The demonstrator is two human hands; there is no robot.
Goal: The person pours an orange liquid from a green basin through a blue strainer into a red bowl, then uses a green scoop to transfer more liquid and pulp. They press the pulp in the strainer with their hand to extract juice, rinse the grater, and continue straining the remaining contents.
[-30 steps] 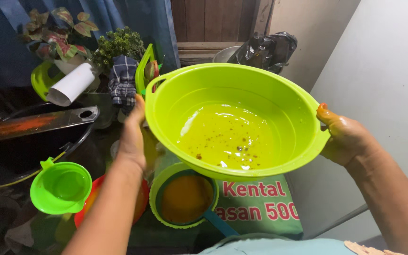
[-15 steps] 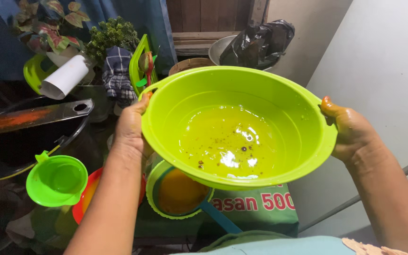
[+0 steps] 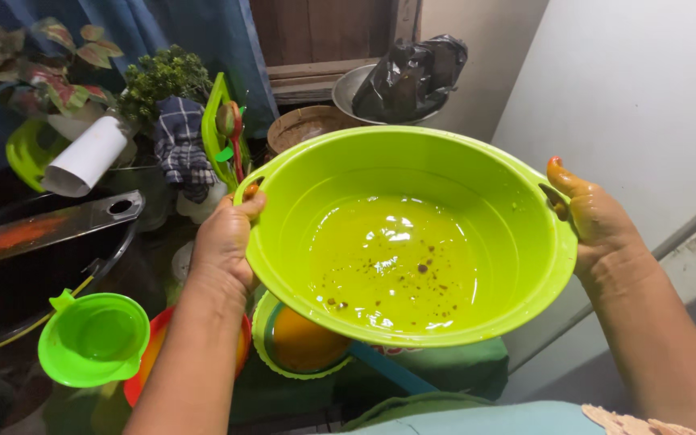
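Lime-green basin (image 3: pixel 477 193) — dark-speckled yellowish water (image 3: pixel 392 266); blue-checked cloth (image 3: pixel 180 141).

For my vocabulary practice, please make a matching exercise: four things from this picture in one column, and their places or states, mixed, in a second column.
Things:
1. large green basin
2. small green cup
3. white roll
4. black bag

Places or states:
a. lying in a metal bowl at the back
b. held by both hands, a little liquid inside
c. low on the left, empty
d. beside the plants, upper left

Pairs: 1-b, 2-c, 3-d, 4-a
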